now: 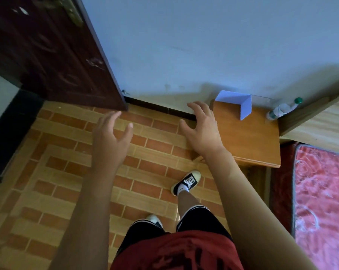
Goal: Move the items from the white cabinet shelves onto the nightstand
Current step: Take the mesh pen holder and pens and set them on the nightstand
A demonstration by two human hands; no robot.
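Both hands out front, empty. Left hand over brick-pattern floor, fingers loosely spread. Right hand splayed wide, fingertips just at left edge of nightstand — can't tell if touching. On nightstand: white folded card-like thing, L-shaped, standing at back near wall, just beyond right fingers, apart from them. Nightstand top smooth orange-brown wood. Clear plastic bottle, green cap, lying tilted at back right corner. Dark door left, red patterned mattress right.
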